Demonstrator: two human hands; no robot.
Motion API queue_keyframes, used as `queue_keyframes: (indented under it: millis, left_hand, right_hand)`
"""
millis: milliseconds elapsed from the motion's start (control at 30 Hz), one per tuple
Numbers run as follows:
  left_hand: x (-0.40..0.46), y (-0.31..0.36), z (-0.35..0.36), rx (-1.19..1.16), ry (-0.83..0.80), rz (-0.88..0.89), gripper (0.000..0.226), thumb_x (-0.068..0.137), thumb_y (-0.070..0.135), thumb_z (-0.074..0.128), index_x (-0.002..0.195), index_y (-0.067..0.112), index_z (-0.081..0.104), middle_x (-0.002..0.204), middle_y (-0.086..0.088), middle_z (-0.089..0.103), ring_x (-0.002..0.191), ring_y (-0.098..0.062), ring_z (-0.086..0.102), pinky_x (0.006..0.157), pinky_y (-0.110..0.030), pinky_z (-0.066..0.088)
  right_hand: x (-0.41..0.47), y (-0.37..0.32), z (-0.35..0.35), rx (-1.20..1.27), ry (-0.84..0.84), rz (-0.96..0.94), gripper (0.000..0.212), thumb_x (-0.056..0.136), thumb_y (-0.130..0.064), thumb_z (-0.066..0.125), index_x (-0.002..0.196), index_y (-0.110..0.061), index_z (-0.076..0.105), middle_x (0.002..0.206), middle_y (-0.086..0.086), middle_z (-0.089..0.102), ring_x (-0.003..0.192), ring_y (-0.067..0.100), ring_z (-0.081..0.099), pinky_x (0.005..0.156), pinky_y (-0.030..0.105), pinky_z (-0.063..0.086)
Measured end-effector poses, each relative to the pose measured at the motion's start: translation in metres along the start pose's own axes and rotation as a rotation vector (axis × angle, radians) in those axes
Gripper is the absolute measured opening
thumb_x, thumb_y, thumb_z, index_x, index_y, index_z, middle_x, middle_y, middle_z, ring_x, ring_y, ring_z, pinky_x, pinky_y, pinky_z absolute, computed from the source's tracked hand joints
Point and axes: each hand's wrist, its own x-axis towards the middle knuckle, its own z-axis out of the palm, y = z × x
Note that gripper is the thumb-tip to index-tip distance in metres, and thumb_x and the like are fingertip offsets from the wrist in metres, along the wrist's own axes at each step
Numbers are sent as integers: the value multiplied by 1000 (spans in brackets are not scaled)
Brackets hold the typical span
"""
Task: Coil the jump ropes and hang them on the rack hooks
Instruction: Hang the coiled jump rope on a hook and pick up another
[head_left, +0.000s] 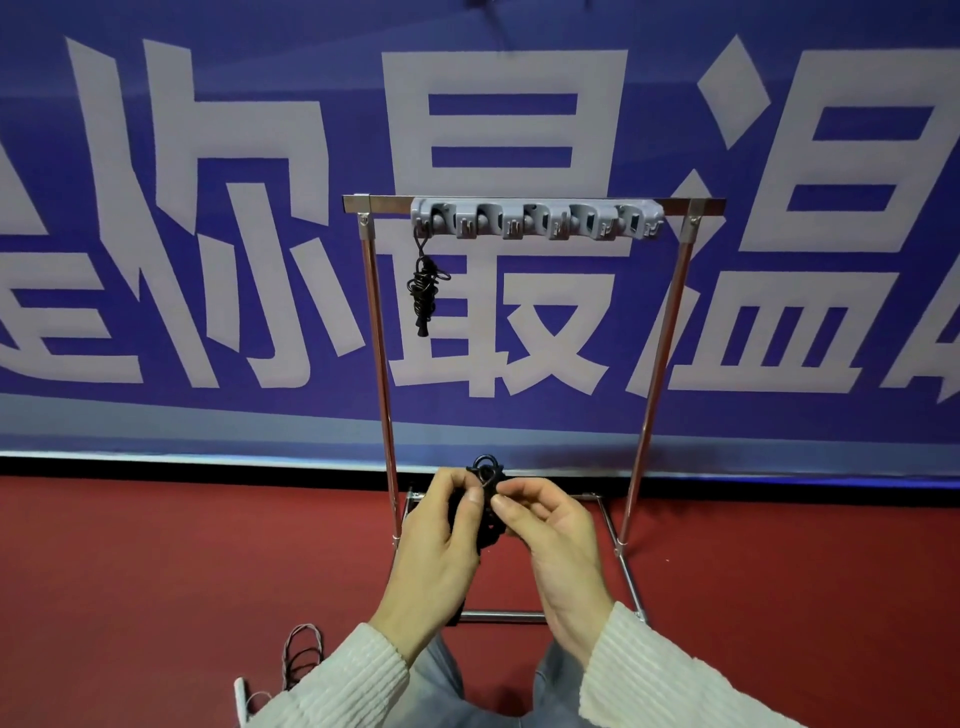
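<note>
Gripping a black coiled jump rope (488, 499) between them, the left hand (441, 540) and right hand (556, 540) pinch it low before the metal rack (376, 322) — a loop pokes up above the fingers. Another black rope bundle (426, 286) hangs from the leftmost grey hook (428, 218) — a third rope (304, 654) lies on the red floor (156, 571).

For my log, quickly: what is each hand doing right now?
Left hand: holding the black coiled jump rope.
Right hand: pinching the same rope.
</note>
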Motion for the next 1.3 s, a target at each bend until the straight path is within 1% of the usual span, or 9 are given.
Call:
queue_keyframes:
  millis: [167,267,467,567,733,833,1000,1133,1300]
  left_hand:
    - [-2,-1,4,-97,66,-58,27,107,19,47,82,21,57,71,-7,68,62,-30,67,50,-37,50]
    - [0,-5,7,-117,88,-81,15,103,17,56,98,30,60,88,0,71,77,-28,72,61,-43,57]
    - [17,-4,7,12,39,-50,40,103,17,56,137,39,58,113,22,70,94,-13,73,80,-43,61]
    - [33,0,3,59,48,-40,35,101,17,61,125,42,62,113,19,71,100,-9,71,86,-46,59]
    - [74,8,1,-4,176,-61,27,93,14,69,102,39,66,92,11,76,76,-15,73,68,-48,62]
    - [107,18,-6,36,191,-29,30,94,11,67,93,40,71,87,10,77,77,-7,73,74,-36,61]
    - [160,39,-22,223,70,63,23,101,24,53,101,43,64,85,13,74,76,-6,70,72,-35,59]
    - [204,60,-27,237,113,114,2,103,32,48,102,33,48,74,6,72,57,-13,66,53,-31,56]
    - [264,80,-21,304,115,130,12,105,27,49,95,31,52,77,3,71,66,-7,66,55,-20,48]
  right_hand:
    - [2,-4,-3,-106,-69,-26,18,87,7,71,92,-4,56,82,10,73,75,16,67,70,27,55]
    - [8,-6,-4,-166,-53,-46,22,88,8,69,88,-6,52,80,11,74,73,16,66,69,27,54]
    - [23,-16,-4,-206,-105,0,22,91,12,53,103,-7,51,87,8,77,75,12,65,70,21,53]
    - [35,-24,-1,-313,-186,-34,19,95,3,59,106,-11,56,81,-4,74,74,4,64,70,17,50]
    - [75,-38,22,-415,-173,-72,19,88,-13,73,86,-31,67,77,-5,68,68,6,53,69,23,50]
    - [106,-56,36,-434,-155,-58,20,85,-15,76,85,-34,72,87,-1,76,74,11,63,78,23,55]
    - [158,-83,51,-378,-165,-80,13,89,-6,75,93,-19,77,88,3,78,88,16,73,79,26,58]
    - [195,-103,62,-488,-144,-253,17,93,-10,70,94,-26,78,90,-8,78,89,7,72,79,19,54]
    - [243,-120,79,-626,46,-466,9,97,-26,65,91,-33,66,106,-16,57,96,-3,59,78,18,49]
